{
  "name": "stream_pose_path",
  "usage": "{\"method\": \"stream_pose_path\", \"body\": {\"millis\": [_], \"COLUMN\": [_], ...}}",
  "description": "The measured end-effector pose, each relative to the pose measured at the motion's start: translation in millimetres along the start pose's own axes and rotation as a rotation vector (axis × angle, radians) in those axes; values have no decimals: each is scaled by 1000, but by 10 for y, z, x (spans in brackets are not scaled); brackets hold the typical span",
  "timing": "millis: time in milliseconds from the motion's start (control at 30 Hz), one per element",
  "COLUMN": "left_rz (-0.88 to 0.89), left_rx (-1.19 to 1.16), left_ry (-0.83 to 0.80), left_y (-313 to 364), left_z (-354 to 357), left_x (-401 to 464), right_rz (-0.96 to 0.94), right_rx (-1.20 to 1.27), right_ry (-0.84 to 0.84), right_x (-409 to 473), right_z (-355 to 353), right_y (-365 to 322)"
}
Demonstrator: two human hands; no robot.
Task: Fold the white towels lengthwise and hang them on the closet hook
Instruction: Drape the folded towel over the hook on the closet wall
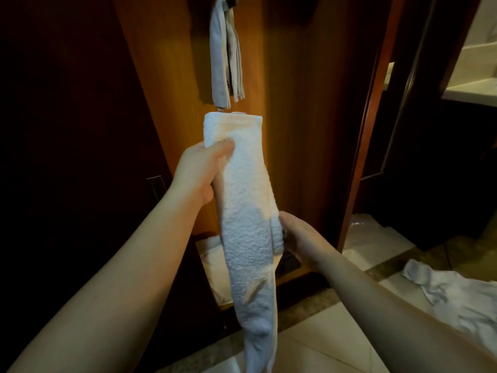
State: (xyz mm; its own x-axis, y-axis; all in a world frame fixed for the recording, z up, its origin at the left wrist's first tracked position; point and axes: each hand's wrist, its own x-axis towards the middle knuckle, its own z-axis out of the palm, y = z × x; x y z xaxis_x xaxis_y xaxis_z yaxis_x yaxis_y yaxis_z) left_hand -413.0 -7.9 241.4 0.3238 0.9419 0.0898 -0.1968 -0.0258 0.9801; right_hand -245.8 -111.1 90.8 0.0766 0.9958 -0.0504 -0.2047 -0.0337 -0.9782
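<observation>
While both hands grip it, folded towel (pixel 243 211) shows no readable writing.

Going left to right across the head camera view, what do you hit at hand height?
Left hand → held towel → right hand → crumpled towel on the floor.

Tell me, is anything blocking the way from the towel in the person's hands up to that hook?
No loose object blocks the way. But the hook already carries a hanging towel, directly above the folded towel held by the left hand and right hand.
</observation>
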Motion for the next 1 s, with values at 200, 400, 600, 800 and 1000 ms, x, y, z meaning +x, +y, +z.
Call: {"method": "stream_pose_path", "body": {"millis": [200,400,600,800,1000], "left_rz": [2,46,102,193,177], "left_rx": [-42,-44,-34,58,-2], "left_ry": [11,-59,-145,-199,-118], "left_y": [94,161,234,334,417], "left_z": [-48,-65,-21,17,-25], "left_x": [49,42,36,11,42], "right_rz": [-229,-283,-178,-162,-299], "right_rx": [-118,-360,-510,-661,-547], "right_ry": [139,164,163,154,231], "right_x": [-3,-8,61,66,-86], "right_z": [207,246,210,176,239], "right_y": [69,-24,-160,-270,-217]}}
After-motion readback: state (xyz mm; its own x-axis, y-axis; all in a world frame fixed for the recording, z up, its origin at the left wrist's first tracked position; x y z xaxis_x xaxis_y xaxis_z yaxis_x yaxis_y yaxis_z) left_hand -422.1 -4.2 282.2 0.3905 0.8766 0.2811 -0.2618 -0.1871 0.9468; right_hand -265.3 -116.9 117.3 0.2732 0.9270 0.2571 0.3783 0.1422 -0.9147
